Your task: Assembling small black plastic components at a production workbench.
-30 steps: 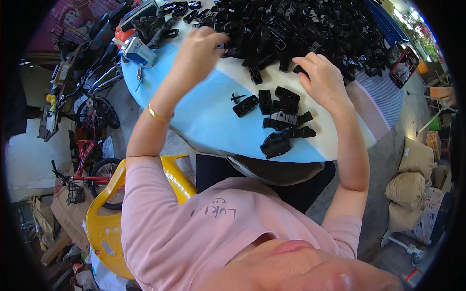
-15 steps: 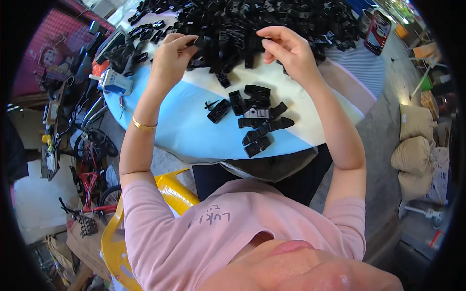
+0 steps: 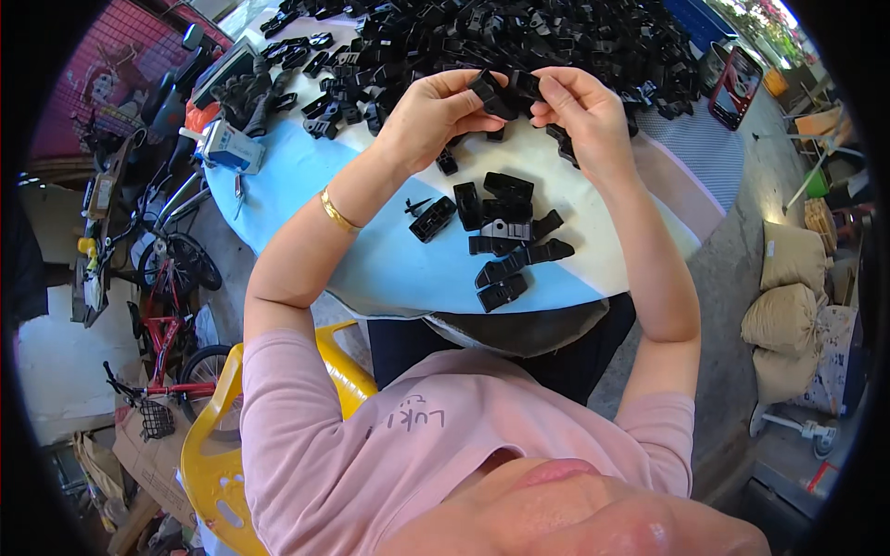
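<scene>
Pieces of black plastic (image 3: 491,95) sit between left hand (image 3: 428,117) and right hand (image 3: 593,116), each hand pinching one.

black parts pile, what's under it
The multicoloured tabletop shows along the near edge of the black parts pile; whatever lies beneath its middle is covered and cannot be seen.

On the table (image 3: 375,264), a carton (image 3: 230,148) stands left of piled parts (image 3: 538,42).
</scene>
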Action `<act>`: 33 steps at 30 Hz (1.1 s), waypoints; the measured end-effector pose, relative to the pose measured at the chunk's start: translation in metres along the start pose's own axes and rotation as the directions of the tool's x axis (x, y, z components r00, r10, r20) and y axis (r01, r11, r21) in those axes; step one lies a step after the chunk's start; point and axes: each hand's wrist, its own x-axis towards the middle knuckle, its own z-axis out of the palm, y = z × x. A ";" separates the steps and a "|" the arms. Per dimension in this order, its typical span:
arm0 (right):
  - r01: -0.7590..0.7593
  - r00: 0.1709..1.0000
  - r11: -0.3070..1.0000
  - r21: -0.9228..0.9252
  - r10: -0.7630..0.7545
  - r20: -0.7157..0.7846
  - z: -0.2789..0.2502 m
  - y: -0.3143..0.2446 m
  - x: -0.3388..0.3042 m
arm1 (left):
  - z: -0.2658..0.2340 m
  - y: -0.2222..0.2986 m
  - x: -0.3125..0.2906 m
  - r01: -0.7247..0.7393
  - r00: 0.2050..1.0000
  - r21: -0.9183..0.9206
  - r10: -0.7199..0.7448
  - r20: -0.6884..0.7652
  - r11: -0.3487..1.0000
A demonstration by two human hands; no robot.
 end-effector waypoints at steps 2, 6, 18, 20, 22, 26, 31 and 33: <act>0.008 0.998 0.996 -0.083 -0.003 0.069 0.000 -0.001 -0.001 | -0.002 -0.001 -0.003 -0.013 1.000 0.006 0.013 -0.007 1.000; -0.023 0.992 0.991 -0.129 0.039 0.120 0.005 0.001 -0.002 | -0.004 0.005 -0.006 0.025 0.999 0.007 -0.025 0.046 1.000; 0.570 0.809 0.697 -0.435 -0.383 0.445 0.002 0.000 -0.003 | -0.009 0.003 -0.009 0.095 0.985 0.238 -0.126 0.119 0.967; 0.657 0.754 0.587 -0.473 -0.502 0.423 0.008 0.001 -0.005 | -0.004 0.005 -0.013 0.077 0.993 0.281 -0.099 0.066 0.957; 0.686 0.726 0.539 -0.489 -0.552 0.411 0.013 0.003 -0.008 | 0.000 0.007 -0.015 0.062 0.998 0.323 -0.069 0.013 0.944; 0.746 0.648 0.440 -0.499 -0.650 0.396 0.018 0.001 -0.012 | 0.003 0.009 -0.021 -0.009 0.999 0.341 0.021 -0.030 0.940; 0.755 0.620 0.412 -0.510 -0.701 0.353 0.022 0.002 -0.016 | 0.005 0.012 -0.026 -0.075 0.995 0.184 0.062 0.078 0.980; 0.735 0.646 0.442 -0.514 -0.685 0.337 0.023 0.003 -0.018 | 0.004 0.013 -0.029 -0.048 0.991 0.215 0.019 0.132 0.975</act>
